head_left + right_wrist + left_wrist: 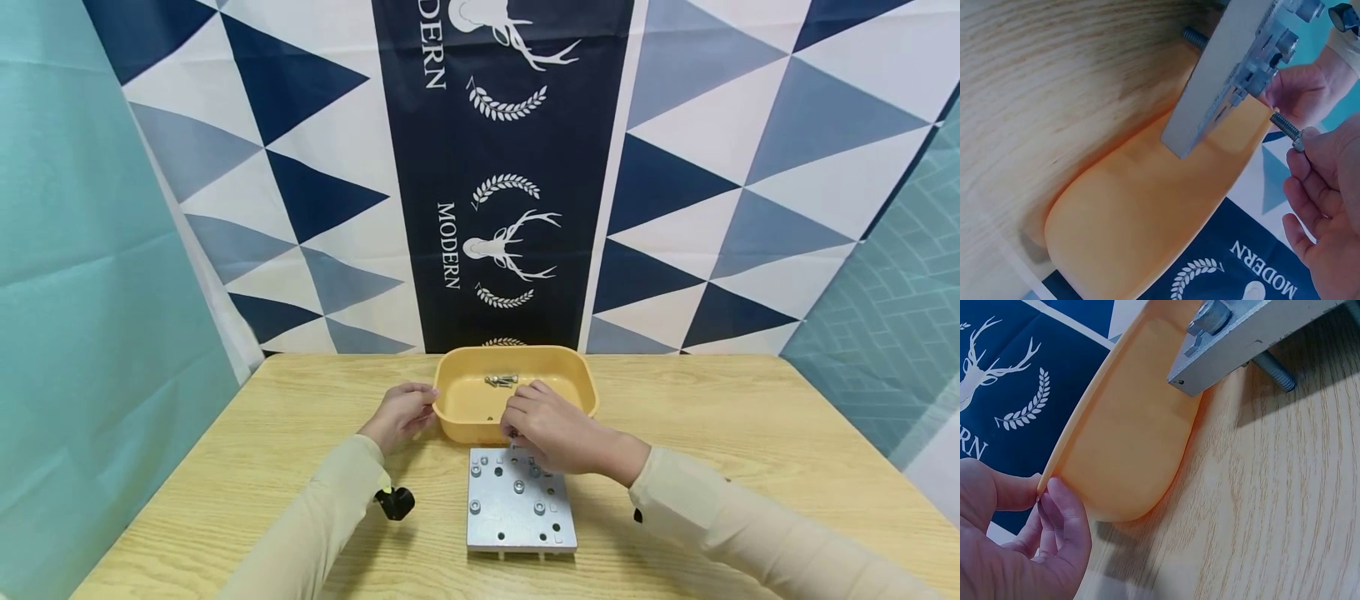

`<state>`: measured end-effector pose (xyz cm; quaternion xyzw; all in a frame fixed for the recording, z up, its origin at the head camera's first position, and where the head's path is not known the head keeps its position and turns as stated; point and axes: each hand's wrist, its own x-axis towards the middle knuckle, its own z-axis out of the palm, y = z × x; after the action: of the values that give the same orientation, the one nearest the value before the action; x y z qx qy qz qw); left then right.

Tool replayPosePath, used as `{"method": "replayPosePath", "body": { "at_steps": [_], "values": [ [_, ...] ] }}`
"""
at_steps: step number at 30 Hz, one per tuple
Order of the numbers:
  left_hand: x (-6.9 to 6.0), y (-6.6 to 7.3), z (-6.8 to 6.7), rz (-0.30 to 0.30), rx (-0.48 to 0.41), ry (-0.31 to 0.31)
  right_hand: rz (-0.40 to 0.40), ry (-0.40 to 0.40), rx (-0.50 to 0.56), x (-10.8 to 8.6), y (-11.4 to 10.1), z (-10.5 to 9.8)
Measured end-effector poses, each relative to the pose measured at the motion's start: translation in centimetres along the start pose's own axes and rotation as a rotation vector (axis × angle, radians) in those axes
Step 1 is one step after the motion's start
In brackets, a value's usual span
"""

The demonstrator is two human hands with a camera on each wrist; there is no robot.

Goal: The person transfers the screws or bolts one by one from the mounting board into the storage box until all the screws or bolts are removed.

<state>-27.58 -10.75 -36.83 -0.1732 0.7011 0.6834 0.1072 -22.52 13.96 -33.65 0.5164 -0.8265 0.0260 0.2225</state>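
My left hand pinches the left rim of a yellow plastic bin between thumb and fingers, as the left wrist view also shows. Just over the back edge of a metal plate, my right hand pinches a socket head screw by its head. In the right wrist view the screw's threaded end points away from the fingertips. Several screws stand in holes of the plate, their shanks sticking out underneath; other holes are bare. The right hand hides part of the plate's back right corner.
Several loose screws lie inside the bin, with a small piece closer to its front wall. The wooden table meets a patterned cloth at the back. A black wrist camera hangs by the left sleeve.
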Motion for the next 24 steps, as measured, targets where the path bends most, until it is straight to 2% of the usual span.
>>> {"method": "replayPosePath", "body": {
  "at_steps": [10,24],
  "values": [
    [0.03,0.28,0.05,-0.005,0.006,0.006,-0.004,0.015,0.0,0.27,0.3,-0.33],
    [0.08,0.02,0.14,-0.008,-0.015,0.004,0.021,-0.031,0.002,0.81,0.96,-0.61]
  ]
}}
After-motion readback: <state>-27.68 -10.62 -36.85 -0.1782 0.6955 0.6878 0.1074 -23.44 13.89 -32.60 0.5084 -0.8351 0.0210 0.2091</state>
